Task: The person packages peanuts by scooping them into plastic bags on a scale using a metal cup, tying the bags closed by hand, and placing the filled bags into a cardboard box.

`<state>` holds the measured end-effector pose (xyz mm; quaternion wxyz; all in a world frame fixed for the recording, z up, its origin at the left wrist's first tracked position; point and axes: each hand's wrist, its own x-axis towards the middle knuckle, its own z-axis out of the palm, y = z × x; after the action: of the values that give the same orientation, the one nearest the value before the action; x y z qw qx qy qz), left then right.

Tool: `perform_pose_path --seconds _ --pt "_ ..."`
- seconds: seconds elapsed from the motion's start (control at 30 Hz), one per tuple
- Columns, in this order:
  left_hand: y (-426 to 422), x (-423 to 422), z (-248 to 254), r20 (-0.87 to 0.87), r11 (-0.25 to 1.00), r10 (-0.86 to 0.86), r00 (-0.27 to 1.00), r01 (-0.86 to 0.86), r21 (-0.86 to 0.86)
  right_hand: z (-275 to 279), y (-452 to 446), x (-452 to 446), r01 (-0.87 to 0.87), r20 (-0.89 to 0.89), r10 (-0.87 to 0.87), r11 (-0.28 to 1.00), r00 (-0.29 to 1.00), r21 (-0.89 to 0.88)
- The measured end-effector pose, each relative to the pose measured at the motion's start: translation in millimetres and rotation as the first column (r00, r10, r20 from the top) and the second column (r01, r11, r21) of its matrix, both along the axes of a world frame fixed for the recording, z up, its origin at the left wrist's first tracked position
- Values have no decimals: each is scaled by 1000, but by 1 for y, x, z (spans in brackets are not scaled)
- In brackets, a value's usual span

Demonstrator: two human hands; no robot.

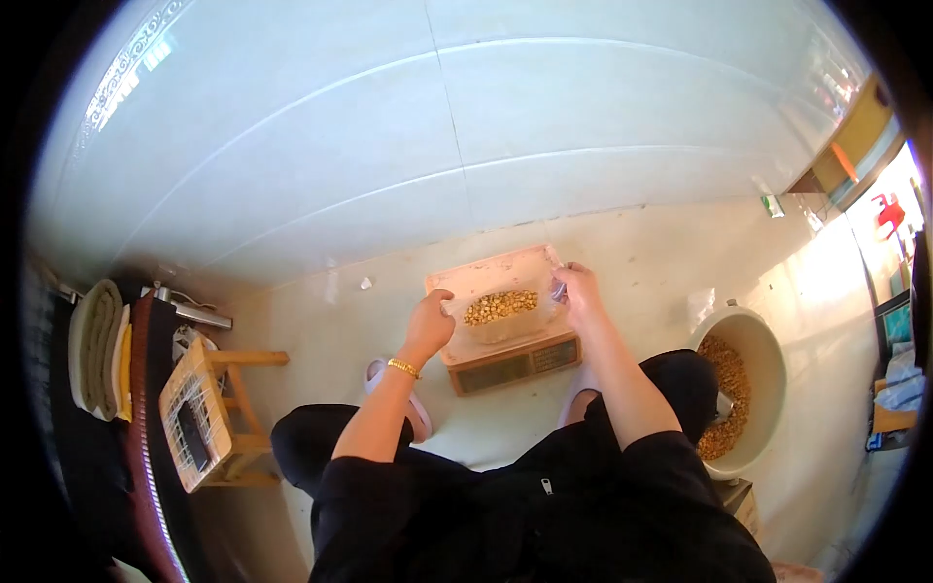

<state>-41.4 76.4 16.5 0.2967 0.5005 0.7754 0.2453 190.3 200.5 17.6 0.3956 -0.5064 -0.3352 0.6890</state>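
Note:
A clear plastic bag (501, 328) with golden-brown kernels (501, 307) in it lies on the pinkish platform of a weighing scale (515, 365). At the bag's left edge, my left hand (428, 325) is closed in a pinch on the plastic, with a gold bracelet at the wrist. The fingers of my right hand (580, 290) close on the gathered plastic at its right edge. The kernels lie in a heap between my hands; their exact kind is too small to tell.
To my right stands a pale bucket (777, 389) with more brown kernels (721, 374) and a partly hidden metallic object (723, 406). A wooden stool (225, 428) with a dark flat object (192, 435) is on my left. The pale wall (389, 136) rises ahead.

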Motion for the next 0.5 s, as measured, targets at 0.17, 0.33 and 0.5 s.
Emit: perform_pose_path --seconds 0.17,0.33,0.5 --pt "-15 -18 -32 -358 970 94 929 -5 244 8 -1 -3 -34 -30 37 994 999 101" --pt "1 0 30 -114 907 189 975 -128 401 16 1 -15 -56 -117 79 980 990 191" --pt "8 1 14 -95 880 270 958 -206 428 12 5 -15 -129 -75 145 975 987 183"
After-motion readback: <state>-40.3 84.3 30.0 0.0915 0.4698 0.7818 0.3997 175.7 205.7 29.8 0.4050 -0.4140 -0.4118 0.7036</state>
